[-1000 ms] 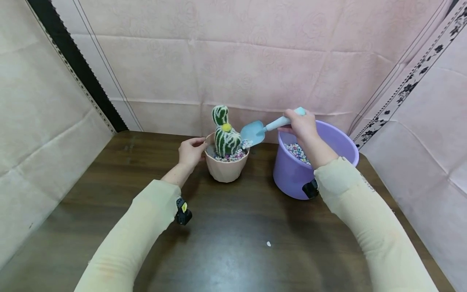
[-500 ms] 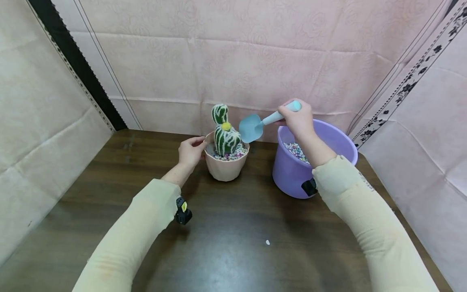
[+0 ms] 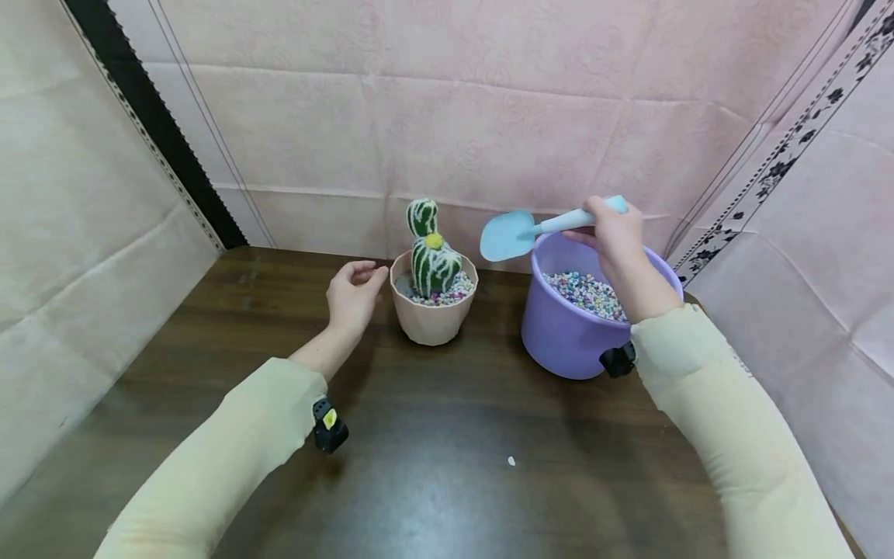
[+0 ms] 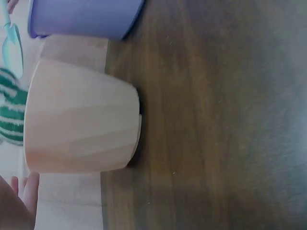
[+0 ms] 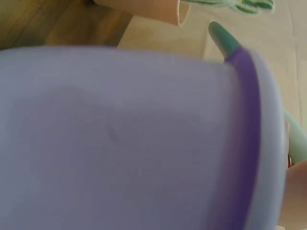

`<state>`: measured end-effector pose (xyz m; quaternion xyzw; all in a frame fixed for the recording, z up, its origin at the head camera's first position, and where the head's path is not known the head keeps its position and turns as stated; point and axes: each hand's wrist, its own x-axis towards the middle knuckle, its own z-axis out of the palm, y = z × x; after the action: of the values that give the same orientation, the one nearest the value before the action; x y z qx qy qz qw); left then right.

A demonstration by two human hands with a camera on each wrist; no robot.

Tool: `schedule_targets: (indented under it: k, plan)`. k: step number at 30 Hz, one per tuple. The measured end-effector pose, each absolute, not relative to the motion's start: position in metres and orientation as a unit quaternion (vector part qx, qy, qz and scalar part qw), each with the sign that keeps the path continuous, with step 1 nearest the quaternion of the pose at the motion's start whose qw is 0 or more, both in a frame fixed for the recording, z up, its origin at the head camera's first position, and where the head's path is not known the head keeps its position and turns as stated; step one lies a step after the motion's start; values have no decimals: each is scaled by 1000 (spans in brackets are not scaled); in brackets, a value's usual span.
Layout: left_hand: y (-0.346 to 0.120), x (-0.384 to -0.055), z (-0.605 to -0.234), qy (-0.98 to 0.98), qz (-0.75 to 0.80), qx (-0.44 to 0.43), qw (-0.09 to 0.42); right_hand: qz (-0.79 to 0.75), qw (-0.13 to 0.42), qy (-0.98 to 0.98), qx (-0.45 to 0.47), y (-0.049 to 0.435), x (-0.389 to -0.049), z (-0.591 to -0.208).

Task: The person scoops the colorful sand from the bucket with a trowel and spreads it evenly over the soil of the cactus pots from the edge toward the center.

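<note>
My right hand grips the handle of a light blue toy shovel over a purple bucket. The shovel's blade is bare and points left, just past the bucket's rim. Small multicoloured pebbles lie inside the bucket. To the left stands a beige faceted pot with a green-and-white striped cactus bearing a yellow flower, and pebbles around its base. My left hand is beside the pot's left rim, fingers loosely bent and holding nothing. In the right wrist view the bucket wall hides much of the shovel.
Both containers stand on a dark wooden table near its back edge. A small white pebble lies toward the front. Pale cloth hangs behind and on both sides.
The shovel, which was tipped over the pot with pebbles on its blade, has been emptied and moved right to the bucket. My left hand has let go of the pot's rim and drawn left.
</note>
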<state>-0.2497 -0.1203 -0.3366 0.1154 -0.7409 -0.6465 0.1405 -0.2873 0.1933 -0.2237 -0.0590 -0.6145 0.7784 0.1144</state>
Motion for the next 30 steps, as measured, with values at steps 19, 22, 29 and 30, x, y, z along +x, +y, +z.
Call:
schedule_targets:
  k: [19, 22, 29, 30]
  plan:
    - [-62, -219, -329, -778, -625, 26, 53, 823, 147, -539, -105, 289, -261, -211]
    - [-50, -221, -330, -765, -644, -1, 20, 816, 148, -547, -114, 300, -261, -215]
    - [-12, -228, -324, -760, -646, -60, -31, 783, 158, -585, -141, 322, -261, -226]
    - [-6, -230, -322, -759, -647, -65, -33, 780, 157, -589, -141, 324, -260, -227]
